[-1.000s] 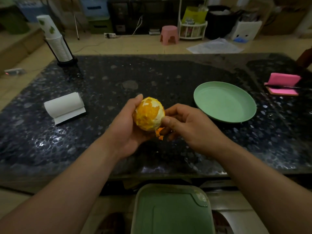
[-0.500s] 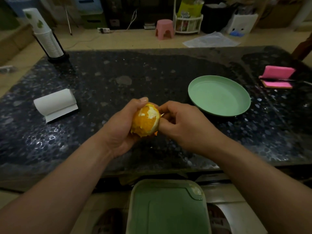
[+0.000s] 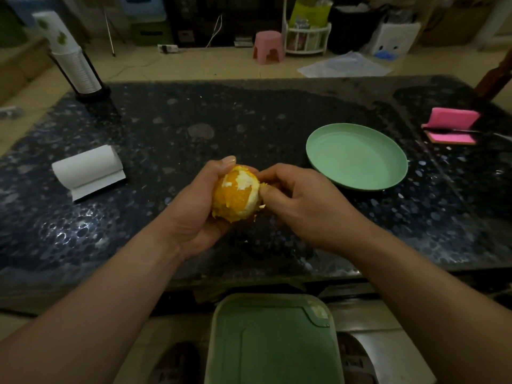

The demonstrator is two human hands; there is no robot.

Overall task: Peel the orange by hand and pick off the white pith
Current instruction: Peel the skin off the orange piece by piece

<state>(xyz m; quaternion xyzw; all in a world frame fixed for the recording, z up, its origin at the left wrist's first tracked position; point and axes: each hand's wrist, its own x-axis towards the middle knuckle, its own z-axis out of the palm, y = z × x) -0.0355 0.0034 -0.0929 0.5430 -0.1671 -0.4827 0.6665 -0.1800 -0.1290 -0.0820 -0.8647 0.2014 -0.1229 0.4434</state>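
A mostly peeled orange, bright flesh with white pith patches on its upper right, is held above the dark table. My left hand cups it from the left and below, thumb over the top. My right hand meets the orange's right side, thumb and fingers pinching at a scrap of peel or pith on its edge. What exactly is pinched is partly hidden by the fingers.
An empty green plate lies right of my hands. A paper towel roll lies at left, a cup stack at back left, pink sponges at far right. A green bin lid sits below the table's front edge.
My right hand has shifted from the orange's lower right up to its right side. Small orange peel bits seen under the fruit a second ago are out of sight. The camera tilted slightly.
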